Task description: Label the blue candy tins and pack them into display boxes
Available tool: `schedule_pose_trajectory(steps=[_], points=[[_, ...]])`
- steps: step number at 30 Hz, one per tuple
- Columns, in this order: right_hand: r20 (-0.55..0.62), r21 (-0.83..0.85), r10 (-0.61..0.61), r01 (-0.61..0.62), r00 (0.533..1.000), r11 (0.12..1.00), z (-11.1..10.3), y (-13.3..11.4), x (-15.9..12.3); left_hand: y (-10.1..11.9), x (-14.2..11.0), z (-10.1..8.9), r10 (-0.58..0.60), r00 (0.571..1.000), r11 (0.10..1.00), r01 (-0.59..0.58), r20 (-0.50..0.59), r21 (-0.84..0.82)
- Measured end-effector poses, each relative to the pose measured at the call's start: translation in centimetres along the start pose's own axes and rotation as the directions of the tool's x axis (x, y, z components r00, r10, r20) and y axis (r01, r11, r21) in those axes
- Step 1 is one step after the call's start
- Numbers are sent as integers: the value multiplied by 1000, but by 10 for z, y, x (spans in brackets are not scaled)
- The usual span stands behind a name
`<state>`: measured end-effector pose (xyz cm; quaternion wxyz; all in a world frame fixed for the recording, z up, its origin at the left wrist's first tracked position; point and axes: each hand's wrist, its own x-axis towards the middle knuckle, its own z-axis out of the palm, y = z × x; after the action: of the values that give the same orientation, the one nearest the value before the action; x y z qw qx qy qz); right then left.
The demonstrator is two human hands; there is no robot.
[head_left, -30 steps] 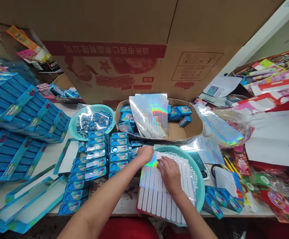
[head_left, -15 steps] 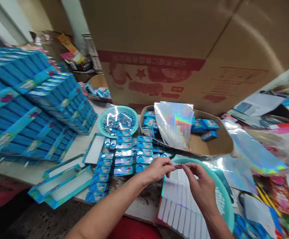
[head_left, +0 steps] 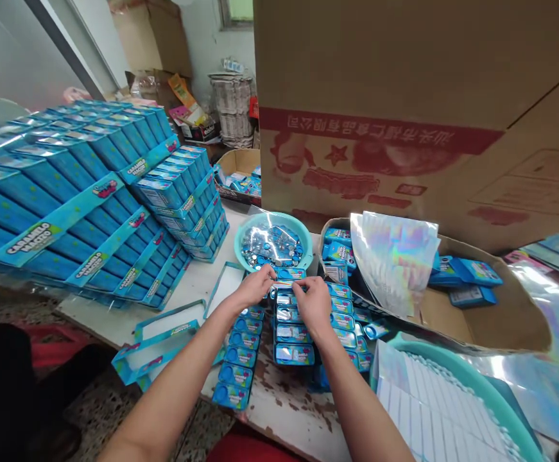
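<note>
My left hand point(head_left: 258, 285) and my right hand point(head_left: 314, 303) meet over the upper part of the middle row of small blue boxes point(head_left: 294, 333). Between their fingertips is a narrow shiny sticker strip point(head_left: 283, 283), its ends pinched by both hands. The strip lies close over one box; whether it touches is hard to see. Another row of blue boxes with round recesses point(head_left: 237, 374) runs to the left of my hands. Just beyond them stands a turquoise basin point(head_left: 310, 239) holding many small round shiny pieces.
Stacked blue display boxes point(head_left: 86, 266) fill the left side. Blue trays point(head_left: 156, 350) lie nearer. On the right are a cut-down carton point(head_left: 481, 330) with holographic sheets point(head_left: 395, 256), and a turquoise basin point(head_left: 505, 404) carrying a sheet of white strips point(head_left: 418, 404). A large carton point(head_left: 380, 77) stands behind.
Both hands have moved left from above the sheet of white strips to the middle row of blue boxes, carrying the strip. The camera view has swung left.
</note>
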<state>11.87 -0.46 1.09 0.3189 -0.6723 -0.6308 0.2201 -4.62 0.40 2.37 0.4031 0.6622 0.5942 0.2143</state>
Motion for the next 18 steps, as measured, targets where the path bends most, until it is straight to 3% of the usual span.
schedule_pose_trajectory(steps=[5,8,11,13,16,18], points=[[-89,-162,-48,33,995,986,6,9,0,-16,6,18,-139,988,990,141,-68,32],[-185,-159,-184,155,965,975,0,15,-4,-18,-4,29,-215,964,973,225,-153,49],[-72,-255,-368,340,927,905,2,16,-14,-12,-17,47,-252,950,967,244,-185,-67],[35,-326,-380,370,925,870,9,14,-21,-7,-23,59,-253,959,961,234,-126,-146],[100,-327,-340,353,935,876,12,6,-26,-2,-30,61,-327,945,945,326,-29,-41],[63,-251,-356,360,933,899,-3,9,-27,4,-33,51,-384,922,920,387,-52,60]])
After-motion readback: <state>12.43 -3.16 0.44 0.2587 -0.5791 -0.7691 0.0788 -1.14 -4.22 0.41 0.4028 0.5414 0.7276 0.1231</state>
